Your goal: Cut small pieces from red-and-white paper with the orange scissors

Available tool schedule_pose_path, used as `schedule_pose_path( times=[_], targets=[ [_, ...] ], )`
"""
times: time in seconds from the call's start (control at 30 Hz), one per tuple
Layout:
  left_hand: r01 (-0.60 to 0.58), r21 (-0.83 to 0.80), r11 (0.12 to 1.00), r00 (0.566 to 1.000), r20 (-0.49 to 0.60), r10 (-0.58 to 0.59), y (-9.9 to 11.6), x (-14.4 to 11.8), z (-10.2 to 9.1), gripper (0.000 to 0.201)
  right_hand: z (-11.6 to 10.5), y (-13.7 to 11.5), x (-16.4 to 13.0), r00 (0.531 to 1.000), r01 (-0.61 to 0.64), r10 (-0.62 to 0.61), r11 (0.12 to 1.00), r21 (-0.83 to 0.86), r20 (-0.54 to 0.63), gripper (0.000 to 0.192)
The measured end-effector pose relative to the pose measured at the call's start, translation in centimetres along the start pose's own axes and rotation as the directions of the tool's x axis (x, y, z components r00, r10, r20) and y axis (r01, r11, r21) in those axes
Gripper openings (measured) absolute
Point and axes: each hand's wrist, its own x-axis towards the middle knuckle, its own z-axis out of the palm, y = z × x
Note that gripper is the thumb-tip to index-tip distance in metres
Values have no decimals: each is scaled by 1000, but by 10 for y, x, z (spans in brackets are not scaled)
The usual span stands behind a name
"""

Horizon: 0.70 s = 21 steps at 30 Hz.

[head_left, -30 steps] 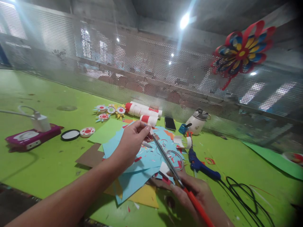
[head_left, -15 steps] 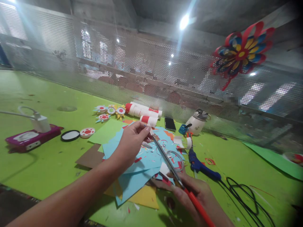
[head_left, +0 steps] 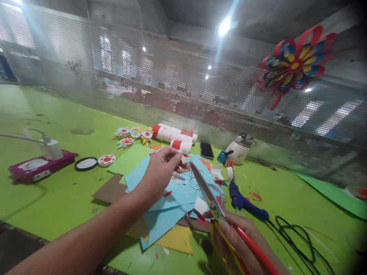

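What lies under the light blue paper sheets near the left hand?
Under the light blue paper sheets a yellow sheet and a brown card stick out. Their covered parts stay hidden.

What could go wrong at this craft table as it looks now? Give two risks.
The scissors in the right hand point their open blades toward the left hand, whose fingertips pinch a small paper scrap, so a slip might nick them. The glue gun and its cable lie close by and might snag.

No lettering, label, brand or number can be read anywhere here. Every printed surface shows too small or blurred.
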Motion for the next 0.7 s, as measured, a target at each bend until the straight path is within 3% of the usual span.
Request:
schedule_pose_path(
  times=[0.2,0.5,0.7],
  targets=[
    [22,35,999,1000,-14,-22,-3,2,0,16,4,10,4,983,-172,160,974,146,91,43],
    [46,21,999,998,-32,-45,-3,2,0,15,5,7,11,987,-161,155,961,226,43,44],
    [32,29,999,999,-41,-31,-6,3,0,17,10,12,7,984,-161,135,950,267,114,49]
  ],
)
